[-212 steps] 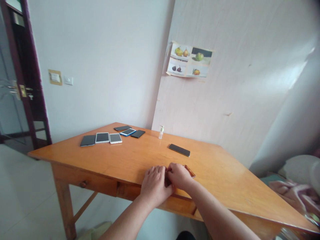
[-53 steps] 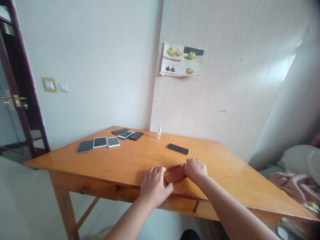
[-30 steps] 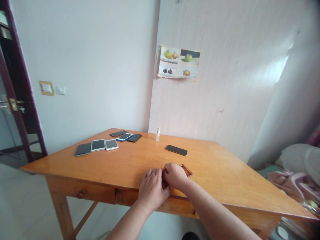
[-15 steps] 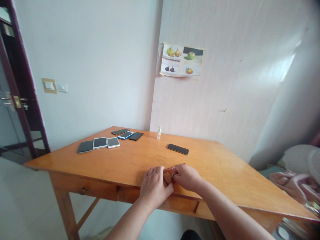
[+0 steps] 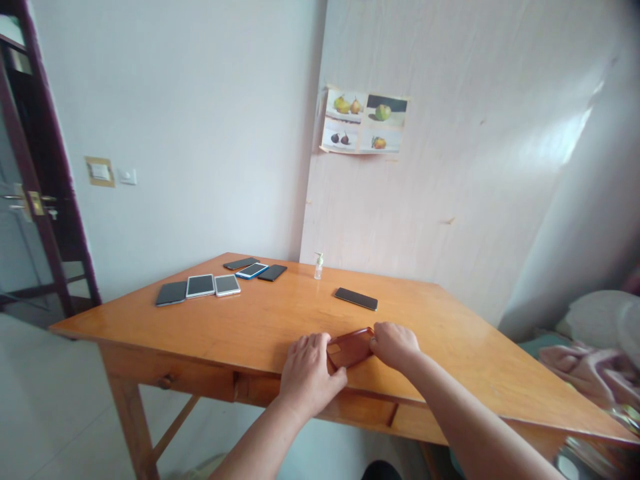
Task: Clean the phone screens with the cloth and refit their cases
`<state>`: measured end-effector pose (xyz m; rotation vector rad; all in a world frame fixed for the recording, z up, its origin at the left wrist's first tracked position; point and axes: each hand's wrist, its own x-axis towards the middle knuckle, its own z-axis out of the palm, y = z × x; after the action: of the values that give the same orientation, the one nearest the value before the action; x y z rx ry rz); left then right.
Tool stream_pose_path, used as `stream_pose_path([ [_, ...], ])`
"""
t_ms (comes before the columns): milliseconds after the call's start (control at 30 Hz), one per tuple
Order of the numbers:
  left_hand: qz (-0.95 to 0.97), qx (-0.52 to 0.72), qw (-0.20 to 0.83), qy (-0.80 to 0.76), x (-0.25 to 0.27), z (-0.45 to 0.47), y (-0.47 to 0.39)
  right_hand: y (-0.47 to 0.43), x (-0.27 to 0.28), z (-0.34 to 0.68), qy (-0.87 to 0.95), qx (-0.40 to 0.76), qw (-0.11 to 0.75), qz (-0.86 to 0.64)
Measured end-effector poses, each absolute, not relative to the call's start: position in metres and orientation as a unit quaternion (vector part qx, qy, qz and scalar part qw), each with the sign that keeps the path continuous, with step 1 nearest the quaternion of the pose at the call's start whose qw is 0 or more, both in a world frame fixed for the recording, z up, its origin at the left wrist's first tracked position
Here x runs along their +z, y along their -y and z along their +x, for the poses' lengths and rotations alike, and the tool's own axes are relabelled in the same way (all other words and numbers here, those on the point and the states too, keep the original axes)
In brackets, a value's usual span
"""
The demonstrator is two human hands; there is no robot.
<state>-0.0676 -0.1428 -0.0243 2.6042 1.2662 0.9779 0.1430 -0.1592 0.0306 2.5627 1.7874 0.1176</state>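
Observation:
A reddish-brown see-through phone case (image 5: 353, 352) lies at the table's front edge, its raised rim and a camera cutout showing. My left hand (image 5: 310, 367) grips its left end, thumb along the near side and fingers on the far side. At the opposite end, my right hand (image 5: 396, 345) is closed with its fingertips pinching the case's right rim. Beyond the hands a dark phone (image 5: 356, 299) lies flat on the table, touched by neither hand.
On the wooden table (image 5: 280, 313), a small pump bottle (image 5: 319, 267) stands near the wall. Several phones and tablets lie at the left, among them a white tablet (image 5: 200, 285) and a blue-edged phone (image 5: 252, 270). Bedding (image 5: 595, 370) is at the right.
My right hand has slid rightward along the case to its right end, uncovering more of the case. My left hand has stayed in place.

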Motion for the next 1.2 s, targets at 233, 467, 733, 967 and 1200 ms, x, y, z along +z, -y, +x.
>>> stream_pose_path([
  [233,0.849,0.296,0.066,-0.433,-0.018,-0.067,0.146,0.163,0.033,0.11,-0.666,-0.037,-0.005,0.745],
  [467,0.848,0.297,0.071,-0.433,-0.016,-0.066,0.146,0.159,0.035,0.08,-0.722,-0.069,-0.021,0.688],
  [733,0.845,0.313,0.075,-0.427,-0.02,-0.066,0.145,0.14,0.025,0.07,-0.689,-0.018,-0.055,0.722],
  [967,0.841,0.314,0.079,-0.433,-0.026,-0.066,0.141,0.134,0.018,0.062,-0.655,0.025,-0.075,0.751],
  [1200,0.838,0.328,0.073,-0.429,-0.029,-0.066,0.141,0.13,0.018,0.106,-0.585,0.028,-0.063,0.808],
])
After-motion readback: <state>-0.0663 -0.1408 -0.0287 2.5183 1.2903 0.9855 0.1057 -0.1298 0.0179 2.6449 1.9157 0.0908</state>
